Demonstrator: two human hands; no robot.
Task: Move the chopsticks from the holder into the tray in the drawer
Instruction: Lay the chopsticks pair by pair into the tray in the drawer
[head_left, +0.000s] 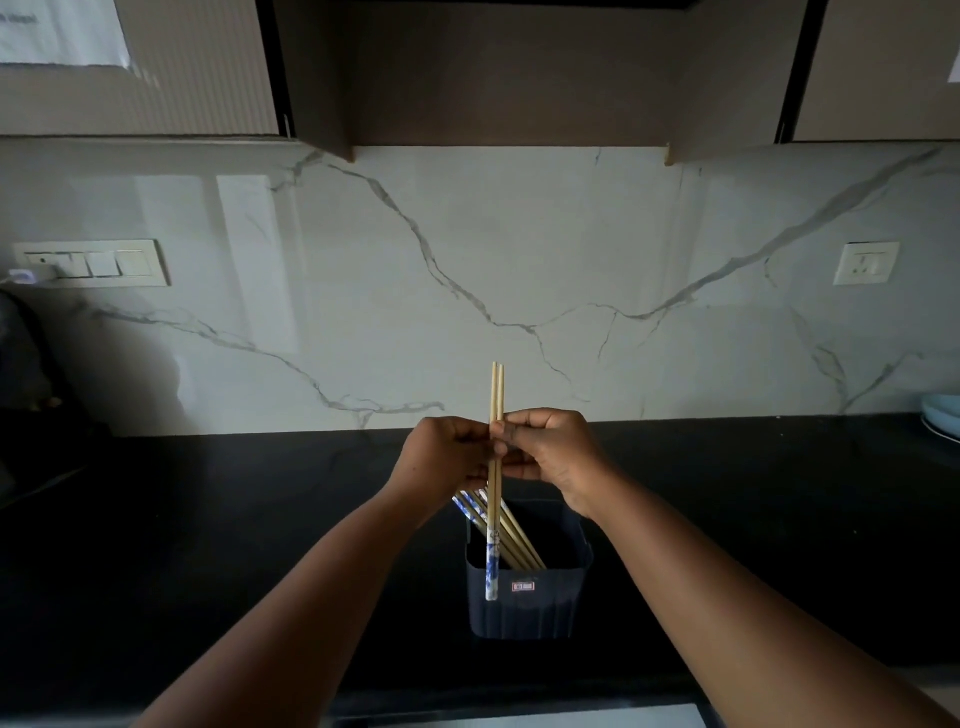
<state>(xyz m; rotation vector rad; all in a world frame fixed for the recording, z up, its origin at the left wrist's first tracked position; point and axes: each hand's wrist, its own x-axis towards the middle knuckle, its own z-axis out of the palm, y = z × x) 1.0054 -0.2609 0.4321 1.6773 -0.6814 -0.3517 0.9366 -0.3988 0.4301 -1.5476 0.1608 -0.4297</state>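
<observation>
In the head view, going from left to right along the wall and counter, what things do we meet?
Switch panel → left hand → held chopstick pair → right hand → wall socket → blue plates.

Home kitchen, by the look of it: black stone countertop (208, 519) w/ a glossy white marble-veined backsplash (519, 260) behind, brown wall cabinets (156, 67) overhead. Switch plate (93, 264) at left and a wall socket (866, 263) at right sit in the backsplash. Stacked pale-blue dishes (943, 415) at far right edge, plus a dark holder (524, 608) of chopsticks (511, 540) on the counter.
</observation>
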